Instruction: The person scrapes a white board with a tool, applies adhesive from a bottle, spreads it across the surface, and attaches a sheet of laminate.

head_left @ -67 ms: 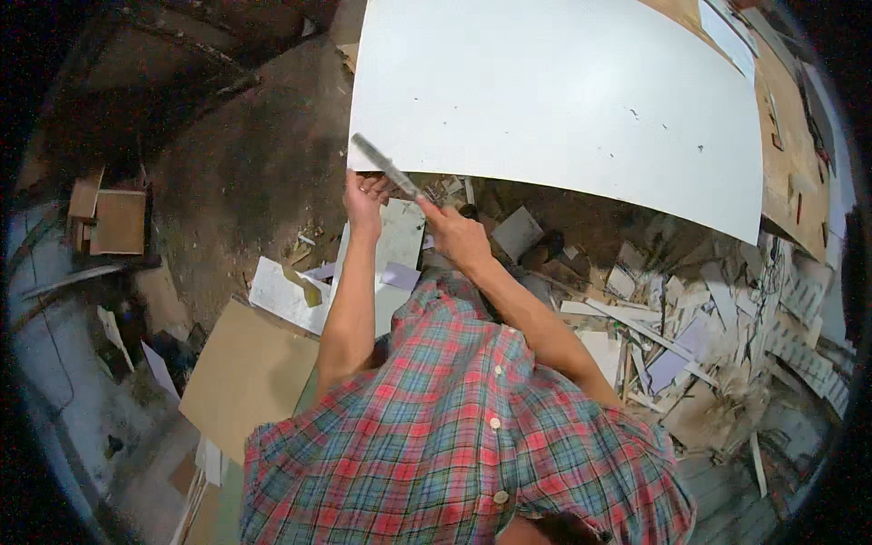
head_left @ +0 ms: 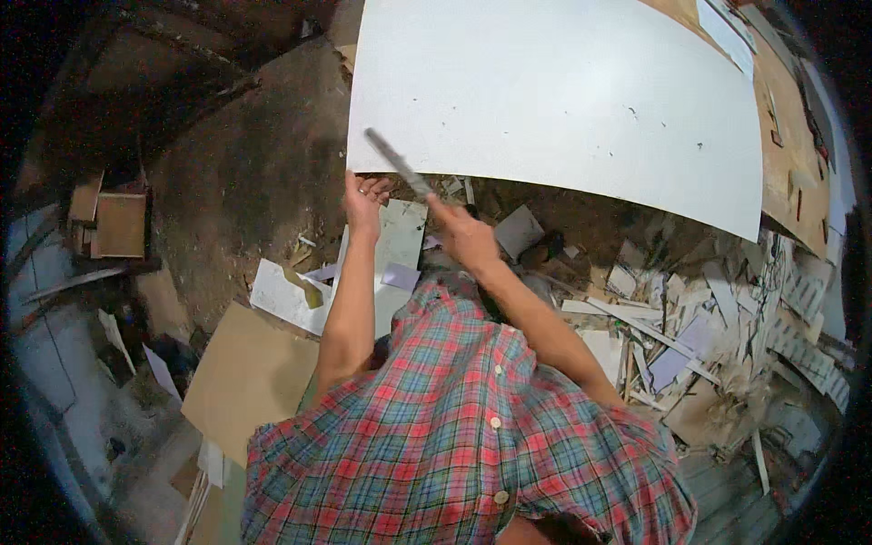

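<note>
Left of illegibly marked strips [head_left: 808,363] — gripping grey tool [head_left: 397,162] in right hand [head_left: 465,238], touching white board [head_left: 554,100] with half-open left hand [head_left: 365,202].

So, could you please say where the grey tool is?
In the head view, the right hand holds the grey tool by the near-left corner of the white board.

A light-brown wooden worktop [head_left: 779,186] shows along the upper right of the frame, with a large white rectangular panel [head_left: 545,82] lying over it (small dark crumbs [head_left: 633,113] dot the panel's face). The dusty dark-brown floor [head_left: 236,173] carries narrow white strips [head_left: 618,312], a pale lilac flat sheet [head_left: 694,341] and other flat offcuts, heaped toward the right of the frame.
</note>
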The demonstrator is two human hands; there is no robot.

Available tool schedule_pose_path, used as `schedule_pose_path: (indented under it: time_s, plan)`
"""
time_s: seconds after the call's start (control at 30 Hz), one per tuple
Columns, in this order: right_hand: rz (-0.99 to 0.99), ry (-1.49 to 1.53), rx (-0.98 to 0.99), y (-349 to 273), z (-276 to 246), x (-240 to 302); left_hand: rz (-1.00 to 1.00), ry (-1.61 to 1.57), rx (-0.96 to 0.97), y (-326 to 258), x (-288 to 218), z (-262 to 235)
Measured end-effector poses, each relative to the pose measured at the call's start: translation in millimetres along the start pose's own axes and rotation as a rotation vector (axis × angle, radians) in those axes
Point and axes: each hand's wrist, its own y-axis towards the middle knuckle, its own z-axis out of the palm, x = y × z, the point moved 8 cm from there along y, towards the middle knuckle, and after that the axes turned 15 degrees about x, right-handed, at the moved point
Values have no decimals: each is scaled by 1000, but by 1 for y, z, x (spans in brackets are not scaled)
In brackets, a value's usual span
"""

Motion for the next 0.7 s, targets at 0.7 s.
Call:
schedule_pose_path:
  time_s: [0.7]
  plan:
    - [1004,345,-1257,-422,8,-285,-65,145,276,-47,118,183]
